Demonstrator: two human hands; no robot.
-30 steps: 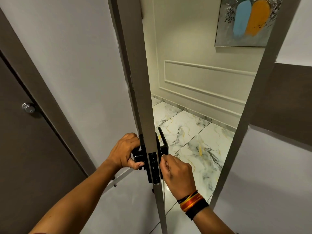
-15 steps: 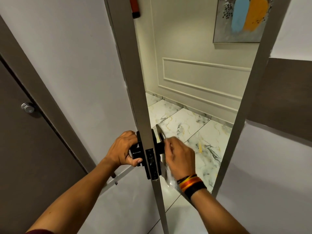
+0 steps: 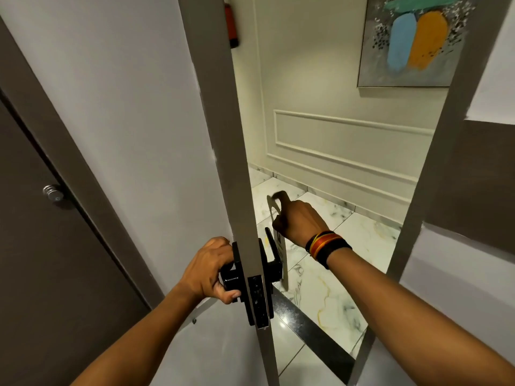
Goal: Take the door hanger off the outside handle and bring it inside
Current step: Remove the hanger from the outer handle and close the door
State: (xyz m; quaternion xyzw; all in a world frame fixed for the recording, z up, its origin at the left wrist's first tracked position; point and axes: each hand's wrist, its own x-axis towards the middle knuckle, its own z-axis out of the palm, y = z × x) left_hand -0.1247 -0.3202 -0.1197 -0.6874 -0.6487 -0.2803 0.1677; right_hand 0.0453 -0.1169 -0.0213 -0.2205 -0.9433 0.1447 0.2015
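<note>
The left hand [image 3: 210, 270] is wrapped tight around the inside handle [image 3: 232, 277], holding the door [image 3: 223, 151] partly open, its edge standing between the two hands. Just right of that edge the outside handle [image 3: 274, 253] sticks up bare: its lever points upward with nothing looped over it, as far as this view shows. Right of it and slightly higher, the right hand [image 3: 299, 222] is clenched around the neck of the door hanger [image 3: 278, 240], just under its hook opening, which rises above the fist while the long card hangs down below, beside the handle and close against it. So the first half looks done: the hanger seems lifted free of the lever and carried by the right hand alone. What is left is the second half, since hand and hanger are both out past the door, over the marble corridor floor [image 3: 334, 288], and must come back through the gap into the room.
</note>
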